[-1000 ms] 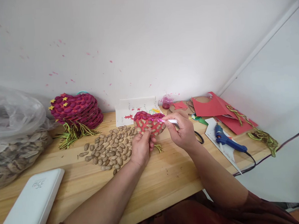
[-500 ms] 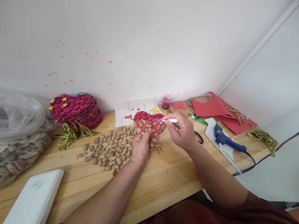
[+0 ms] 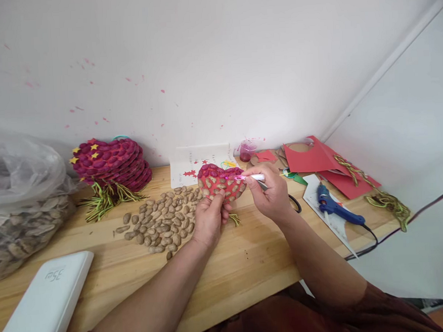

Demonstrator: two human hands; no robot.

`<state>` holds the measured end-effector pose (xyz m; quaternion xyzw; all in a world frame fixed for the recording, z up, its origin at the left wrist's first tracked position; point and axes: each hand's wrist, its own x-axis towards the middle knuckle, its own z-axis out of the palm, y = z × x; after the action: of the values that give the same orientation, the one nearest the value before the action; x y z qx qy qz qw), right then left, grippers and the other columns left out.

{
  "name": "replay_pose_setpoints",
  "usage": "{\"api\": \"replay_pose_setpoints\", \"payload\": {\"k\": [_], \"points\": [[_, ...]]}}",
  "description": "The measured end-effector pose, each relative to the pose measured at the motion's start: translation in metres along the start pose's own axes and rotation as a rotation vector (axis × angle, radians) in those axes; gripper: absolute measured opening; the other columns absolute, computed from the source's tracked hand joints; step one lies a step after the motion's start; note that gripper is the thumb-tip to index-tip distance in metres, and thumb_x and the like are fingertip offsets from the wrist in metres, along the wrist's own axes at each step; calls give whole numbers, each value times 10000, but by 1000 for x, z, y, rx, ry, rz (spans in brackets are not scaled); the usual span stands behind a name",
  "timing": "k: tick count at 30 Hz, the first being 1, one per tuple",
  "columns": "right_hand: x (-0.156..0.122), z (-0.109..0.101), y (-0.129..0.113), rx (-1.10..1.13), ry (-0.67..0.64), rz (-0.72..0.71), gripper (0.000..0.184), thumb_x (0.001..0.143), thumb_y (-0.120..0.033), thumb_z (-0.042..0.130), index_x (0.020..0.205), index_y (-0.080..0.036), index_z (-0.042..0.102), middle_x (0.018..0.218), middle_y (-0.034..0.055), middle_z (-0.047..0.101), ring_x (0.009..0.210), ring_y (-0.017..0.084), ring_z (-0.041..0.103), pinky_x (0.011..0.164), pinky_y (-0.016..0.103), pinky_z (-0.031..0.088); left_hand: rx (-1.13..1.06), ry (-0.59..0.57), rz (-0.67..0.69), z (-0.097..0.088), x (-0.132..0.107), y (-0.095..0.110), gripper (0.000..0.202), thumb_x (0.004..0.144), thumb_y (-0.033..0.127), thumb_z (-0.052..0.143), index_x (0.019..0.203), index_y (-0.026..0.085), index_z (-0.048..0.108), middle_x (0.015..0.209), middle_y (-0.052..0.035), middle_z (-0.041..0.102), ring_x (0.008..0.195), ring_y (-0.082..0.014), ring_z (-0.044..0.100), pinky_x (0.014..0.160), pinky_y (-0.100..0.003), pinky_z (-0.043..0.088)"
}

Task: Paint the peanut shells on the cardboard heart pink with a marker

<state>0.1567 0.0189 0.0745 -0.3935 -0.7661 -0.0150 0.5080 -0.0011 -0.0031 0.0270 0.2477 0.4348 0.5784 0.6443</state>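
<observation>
My left hand (image 3: 210, 217) grips the lower edge of a red disc covered with peanuts (image 3: 222, 183), thumb on its face. The disc's upper peanuts are magenta; the lower ones still show bare shell. A white-handled paintbrush (image 3: 257, 177) is pinched in my right hand (image 3: 269, 190), its pink tip against the disc's peanuts. Green string ends (image 3: 234, 218) hang out below the disc. Loose peanuts (image 3: 165, 221) lie spread on the wooden table (image 3: 227, 274) to the left of my left hand.
At the left are a plastic bag of peanuts (image 3: 24, 231), a white power bank (image 3: 46, 299) and a stack of magenta peanut discs (image 3: 112, 162). A paint cup (image 3: 248, 150) stands behind. To the right lie red paper (image 3: 306, 156) and a blue glue gun (image 3: 337, 207).
Hardly anything differs. The brush tip stays at the disc with a very slight shift, and the view has moved a touch.
</observation>
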Motion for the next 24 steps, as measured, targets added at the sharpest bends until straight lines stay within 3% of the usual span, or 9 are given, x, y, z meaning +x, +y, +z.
{"api": "replay_pose_setpoints", "payload": {"k": [14, 24], "points": [[0, -1, 1, 18, 51, 77, 98, 993, -279, 598, 997, -239, 688, 924, 34, 760, 866, 197, 689, 813, 368, 521, 6, -3, -22, 0, -1, 2, 445, 643, 524, 856, 692, 176, 584, 507, 21, 610, 374, -57, 414, 355, -165, 255], [0, 0, 1, -16, 41, 17, 82, 982, -245, 609, 972, -239, 690, 898, 26, 766, 855, 193, 687, 818, 365, 506, 26, -2, -17, -2, 2, -1, 446, 645, 539, 841, 681, 171, 591, 518, 17, 610, 367, -54, 409, 335, -159, 231]]}}
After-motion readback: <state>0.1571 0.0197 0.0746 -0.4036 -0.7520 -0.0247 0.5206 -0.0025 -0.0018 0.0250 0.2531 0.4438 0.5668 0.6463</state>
